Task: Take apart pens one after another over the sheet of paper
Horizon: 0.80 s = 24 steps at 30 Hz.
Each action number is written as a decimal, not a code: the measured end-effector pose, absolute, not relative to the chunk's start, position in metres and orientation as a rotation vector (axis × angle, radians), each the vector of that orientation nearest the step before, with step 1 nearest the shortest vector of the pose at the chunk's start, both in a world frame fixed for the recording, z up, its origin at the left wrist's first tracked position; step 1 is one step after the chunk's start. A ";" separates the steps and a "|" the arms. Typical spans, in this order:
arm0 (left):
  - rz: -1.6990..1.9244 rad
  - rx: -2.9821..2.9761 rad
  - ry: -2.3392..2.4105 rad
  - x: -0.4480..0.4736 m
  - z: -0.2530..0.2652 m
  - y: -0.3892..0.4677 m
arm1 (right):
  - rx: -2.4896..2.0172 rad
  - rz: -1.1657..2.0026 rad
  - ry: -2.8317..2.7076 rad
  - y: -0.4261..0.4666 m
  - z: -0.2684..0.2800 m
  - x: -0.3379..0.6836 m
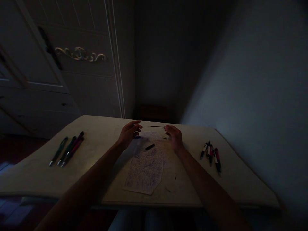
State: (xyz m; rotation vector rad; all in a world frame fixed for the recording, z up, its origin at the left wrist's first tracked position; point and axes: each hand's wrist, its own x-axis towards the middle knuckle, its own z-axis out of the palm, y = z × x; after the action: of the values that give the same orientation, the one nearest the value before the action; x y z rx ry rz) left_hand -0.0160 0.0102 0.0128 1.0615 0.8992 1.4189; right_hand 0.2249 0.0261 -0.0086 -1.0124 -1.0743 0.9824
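My right hand (174, 135) pinches a thin dark pen refill (156, 126) that points left over the far part of the table. My left hand (130, 132) is raised opposite it with fingers apart and nothing in them. Just below its fingers lies a small dark blue piece (137, 137). Between my forearms a scribbled sheet of paper (145, 170) rests on the table, with a short black pen part (149, 147) near its upper end. Close under my right fingers is a tiny dark bit (165, 138), too small to make out.
Several pens (69, 150) in green, purple and pink lie on the left of the pale table (101, 183). At the right is a cluster of black, white and pink pens (211, 155). A wall (264, 112) borders the right side; a cabinet (96, 86) stands behind on the left.
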 end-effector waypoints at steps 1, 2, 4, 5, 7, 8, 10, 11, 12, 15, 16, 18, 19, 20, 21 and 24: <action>1.417 1.039 0.884 -0.017 0.013 0.011 | -1.007 0.984 -1.083 0.025 -0.009 0.224; 1.417 1.020 0.874 -0.017 0.012 0.011 | -1.005 0.982 -1.093 0.024 -0.009 0.223; 1.416 0.983 0.863 -0.017 0.012 0.012 | -1.008 0.972 -1.115 0.022 -0.009 0.222; 1.413 0.972 0.857 -0.017 0.012 0.012 | -1.012 0.966 -1.125 0.021 -0.009 0.221; 1.403 0.973 0.849 -0.017 0.012 0.012 | -1.022 0.952 -1.134 0.019 -0.009 0.221; 1.399 0.985 0.854 -0.017 0.012 0.011 | -1.023 0.945 -1.137 0.019 -0.008 0.221; 1.385 1.024 0.881 -0.017 0.011 0.010 | -1.021 0.937 -1.134 0.017 -0.006 0.220; 1.377 1.047 0.897 -0.016 0.011 0.010 | -1.021 0.933 -1.133 0.017 -0.005 0.219; 1.372 1.073 0.910 -0.015 0.011 0.009 | -1.023 0.927 -1.136 0.016 -0.004 0.218; 1.376 1.156 0.938 -0.013 0.009 0.009 | -1.043 0.887 -1.172 0.013 -0.001 0.215; 1.383 1.177 0.952 -0.012 0.008 0.009 | -1.049 0.873 -1.193 0.011 0.000 0.214; 1.401 1.189 0.989 -0.011 0.008 0.009 | -1.052 0.856 -1.222 0.010 0.001 0.213; 1.414 1.180 1.002 -0.011 0.008 0.009 | -1.051 0.855 -1.227 0.009 0.001 0.212; 1.427 1.163 1.008 -0.010 0.008 0.009 | -1.050 0.857 -1.230 0.009 0.000 0.212; 1.438 1.143 1.005 -0.010 0.008 0.009 | -1.051 0.862 -1.232 0.009 0.000 0.212; 1.457 1.083 0.959 -0.009 0.009 0.009 | -1.057 0.875 -1.233 0.010 -0.002 0.213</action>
State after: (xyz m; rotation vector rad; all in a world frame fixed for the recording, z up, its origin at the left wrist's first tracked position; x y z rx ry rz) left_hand -0.0089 0.0087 0.0089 1.0827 0.9589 1.4572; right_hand 0.2129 0.0100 -0.0018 -1.0572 -1.2333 0.8746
